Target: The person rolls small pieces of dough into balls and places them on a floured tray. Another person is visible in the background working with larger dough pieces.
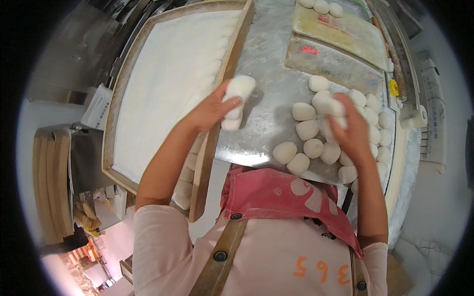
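My left hand [216,107] is closed around a short row of white dough balls [240,90], held over the tray's right edge. The thumb presses on them from the side. My right hand [351,129], a little blurred, is closed on pale dough balls [326,104] above the group at the right. How many it grips I cannot make out. Around it, several floured dough balls [307,129] lie on the metal worktop [264,93]. A wooden tray [240,37] lined with white cloth [163,79] stands on the left, with dough balls [186,173] along its right inner side.
Behind the dough balls stands a floury scale [335,64] with a red display. Its yellowish top [340,35] carries a few dough balls [321,7]. A rolling pin [395,74] and a yellow tape measure [393,88] lie at the right edge. Stacked boards [52,185] stand far left.
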A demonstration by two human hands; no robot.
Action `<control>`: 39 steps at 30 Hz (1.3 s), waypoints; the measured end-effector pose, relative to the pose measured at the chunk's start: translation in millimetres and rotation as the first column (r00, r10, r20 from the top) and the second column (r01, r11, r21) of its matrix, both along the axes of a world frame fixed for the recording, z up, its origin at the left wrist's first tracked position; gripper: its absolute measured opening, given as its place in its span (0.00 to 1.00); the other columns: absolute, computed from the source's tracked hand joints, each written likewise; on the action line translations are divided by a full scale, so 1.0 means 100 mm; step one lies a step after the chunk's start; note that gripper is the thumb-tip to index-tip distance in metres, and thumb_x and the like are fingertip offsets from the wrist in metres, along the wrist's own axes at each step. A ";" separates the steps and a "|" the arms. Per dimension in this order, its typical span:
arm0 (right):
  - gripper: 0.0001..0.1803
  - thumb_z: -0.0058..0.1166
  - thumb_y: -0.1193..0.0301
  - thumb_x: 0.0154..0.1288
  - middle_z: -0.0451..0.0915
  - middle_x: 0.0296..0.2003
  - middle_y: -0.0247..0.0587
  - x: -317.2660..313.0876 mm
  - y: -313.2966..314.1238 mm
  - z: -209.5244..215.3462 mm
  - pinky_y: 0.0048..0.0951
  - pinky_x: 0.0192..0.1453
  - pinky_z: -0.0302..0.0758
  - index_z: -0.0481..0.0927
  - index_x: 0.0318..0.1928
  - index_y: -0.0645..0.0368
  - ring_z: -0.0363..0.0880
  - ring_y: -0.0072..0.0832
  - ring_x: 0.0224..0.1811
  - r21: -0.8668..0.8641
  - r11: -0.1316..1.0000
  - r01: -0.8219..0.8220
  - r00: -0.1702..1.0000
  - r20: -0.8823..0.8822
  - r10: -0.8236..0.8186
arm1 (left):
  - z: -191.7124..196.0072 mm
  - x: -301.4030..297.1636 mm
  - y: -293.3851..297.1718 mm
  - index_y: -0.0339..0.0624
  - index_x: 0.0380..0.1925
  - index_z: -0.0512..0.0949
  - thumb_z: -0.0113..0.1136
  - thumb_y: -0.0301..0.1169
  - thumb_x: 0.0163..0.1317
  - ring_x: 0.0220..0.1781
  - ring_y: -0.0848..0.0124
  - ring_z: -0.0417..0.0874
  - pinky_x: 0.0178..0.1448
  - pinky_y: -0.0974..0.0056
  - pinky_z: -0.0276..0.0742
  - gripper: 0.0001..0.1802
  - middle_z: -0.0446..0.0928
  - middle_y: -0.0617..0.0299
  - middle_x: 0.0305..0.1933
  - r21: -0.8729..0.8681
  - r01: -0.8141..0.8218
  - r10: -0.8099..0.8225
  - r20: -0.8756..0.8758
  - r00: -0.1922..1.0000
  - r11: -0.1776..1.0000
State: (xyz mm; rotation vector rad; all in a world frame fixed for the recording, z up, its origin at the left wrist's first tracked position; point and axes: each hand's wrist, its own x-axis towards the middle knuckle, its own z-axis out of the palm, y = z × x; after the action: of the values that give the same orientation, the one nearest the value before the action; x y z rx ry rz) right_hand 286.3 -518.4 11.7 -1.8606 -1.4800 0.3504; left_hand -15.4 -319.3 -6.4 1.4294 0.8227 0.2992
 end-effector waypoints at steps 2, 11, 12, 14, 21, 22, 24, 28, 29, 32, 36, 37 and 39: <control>0.25 0.60 0.68 0.63 0.78 0.57 0.48 -0.41 0.23 -0.12 0.37 0.60 0.75 0.73 0.61 0.53 0.78 0.43 0.59 -0.001 0.976 -0.217 0.954 -0.214 0.211 | 0.17 -0.23 0.05 0.49 0.73 0.56 0.62 0.43 0.68 0.60 0.69 0.73 0.62 0.61 0.73 0.38 0.71 0.60 0.64 -0.102 -0.042 0.058 0.154 0.986 0.994; 0.24 0.60 0.71 0.61 0.73 0.60 0.51 -0.52 0.15 -0.34 0.42 0.64 0.72 0.76 0.58 0.56 0.72 0.49 0.61 -0.068 0.983 -0.174 0.975 0.128 0.181 | 0.24 -1.53 0.09 0.55 0.74 0.52 0.55 0.54 0.69 0.60 0.64 0.73 0.50 0.53 0.80 0.40 0.69 0.60 0.63 0.009 -0.421 0.401 -0.323 0.857 0.907; 0.25 0.61 0.73 0.60 0.73 0.60 0.50 -0.32 -0.04 -0.35 0.41 0.64 0.71 0.76 0.59 0.56 0.72 0.47 0.62 -0.044 0.990 -0.133 0.982 0.129 0.137 | 0.14 -1.62 0.05 0.55 0.74 0.51 0.56 0.54 0.69 0.61 0.63 0.72 0.50 0.53 0.80 0.41 0.68 0.58 0.64 0.011 -0.411 0.378 -0.414 0.828 0.912; 0.25 0.61 0.77 0.59 0.73 0.60 0.50 0.05 -0.50 -0.37 0.40 0.65 0.71 0.76 0.59 0.58 0.72 0.45 0.62 -0.017 1.000 0.016 0.995 0.099 -0.015 | -0.02 -1.74 -0.03 0.55 0.75 0.50 0.57 0.53 0.68 0.61 0.60 0.72 0.49 0.51 0.80 0.42 0.66 0.55 0.65 0.008 -0.385 0.319 -0.578 0.751 0.923; 0.27 0.59 0.67 0.69 0.74 0.57 0.50 1.17 -3.27 -0.59 0.38 0.60 0.73 0.70 0.65 0.61 0.74 0.40 0.57 -0.036 0.658 0.752 0.629 0.337 -0.701 | -0.06 -1.60 -0.06 0.48 0.73 0.59 0.64 0.36 0.65 0.63 0.58 0.71 0.62 0.53 0.73 0.38 0.66 0.53 0.66 0.531 -0.016 0.374 -0.575 0.727 0.847; 0.29 0.59 0.63 0.70 0.74 0.56 0.51 1.18 -3.67 -0.58 0.37 0.58 0.74 0.68 0.67 0.61 0.74 0.39 0.55 -0.084 0.536 0.840 0.507 0.474 -0.720 | -0.11 -1.58 -0.06 0.49 0.73 0.58 0.64 0.35 0.65 0.63 0.59 0.72 0.64 0.52 0.72 0.39 0.67 0.54 0.66 0.654 0.106 0.371 -0.547 0.750 0.749; 0.33 0.60 0.60 0.69 0.76 0.54 0.51 1.06 -4.41 -0.72 0.37 0.56 0.74 0.66 0.69 0.60 0.76 0.40 0.51 -0.328 0.308 0.893 0.437 0.463 -0.771 | 0.02 -1.03 -0.17 0.44 0.68 0.66 0.67 0.26 0.57 0.66 0.55 0.69 0.71 0.55 0.64 0.37 0.67 0.52 0.66 0.741 0.174 0.235 -0.412 0.881 0.648; 0.38 0.62 0.55 0.67 0.78 0.48 0.52 0.74 -4.19 -0.55 0.40 0.53 0.75 0.63 0.71 0.57 0.78 0.43 0.44 -0.635 0.192 0.748 0.227 -0.026 -0.974 | 0.17 -0.07 -0.48 0.47 0.62 0.72 0.72 0.22 0.45 0.68 0.50 0.67 0.74 0.49 0.60 0.39 0.67 0.52 0.66 0.782 0.415 -0.069 -0.436 0.897 0.464; 0.39 0.61 0.55 0.67 0.80 0.47 0.56 0.70 -4.13 -0.57 0.43 0.52 0.76 0.61 0.72 0.55 0.80 0.47 0.41 -0.567 0.213 0.796 0.281 0.034 -0.959 | 0.12 0.13 -0.51 0.50 0.62 0.71 0.74 0.25 0.43 0.69 0.51 0.67 0.74 0.46 0.59 0.41 0.67 0.53 0.66 0.791 0.494 -0.172 -0.464 0.869 0.361; 0.32 0.61 0.55 0.67 0.81 0.46 0.53 0.86 -4.17 -0.84 0.36 0.39 0.78 0.70 0.64 0.60 0.82 0.41 0.39 -0.346 0.285 0.894 0.417 0.408 -0.812 | -0.10 0.60 -0.57 0.55 0.64 0.71 0.79 0.30 0.36 0.70 0.55 0.67 0.73 0.41 0.58 0.48 0.67 0.56 0.67 0.763 0.635 -0.420 -0.540 0.729 0.122; 0.25 0.60 0.54 0.67 0.82 0.46 0.55 0.98 -4.03 -0.86 0.40 0.48 0.77 0.79 0.52 0.63 0.82 0.47 0.45 -0.380 0.342 0.859 0.509 0.571 -0.644 | -0.32 0.77 -0.60 0.60 0.66 0.69 0.80 0.36 0.33 0.68 0.58 0.69 0.69 0.41 0.61 0.52 0.69 0.58 0.66 0.649 0.760 -0.485 -0.657 0.577 0.026; 0.24 0.60 0.54 0.67 0.82 0.46 0.55 0.93 -3.88 -0.76 0.41 0.51 0.76 0.79 0.50 0.63 0.81 0.49 0.47 -0.392 0.334 0.857 0.509 0.546 -0.666 | -0.32 0.78 -0.63 0.61 0.66 0.69 0.79 0.37 0.34 0.67 0.58 0.70 0.67 0.42 0.62 0.51 0.70 0.59 0.66 0.655 0.754 -0.466 -0.655 0.595 0.042; 0.23 0.60 0.55 0.67 0.83 0.46 0.54 0.93 -3.82 -0.74 0.42 0.54 0.75 0.80 0.48 0.64 0.80 0.51 0.49 -0.374 0.361 0.854 0.516 0.522 -0.680 | -0.30 0.74 -0.71 0.63 0.66 0.70 0.78 0.39 0.37 0.64 0.60 0.72 0.64 0.44 0.63 0.49 0.71 0.60 0.64 0.669 0.739 -0.428 -0.648 0.630 0.076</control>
State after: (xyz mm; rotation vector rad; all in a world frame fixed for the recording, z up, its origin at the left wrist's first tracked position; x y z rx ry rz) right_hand 379.8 -900.4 -62.0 -3.0089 -0.4089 0.0547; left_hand 58.9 -390.3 -36.8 2.8586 0.0826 -0.1944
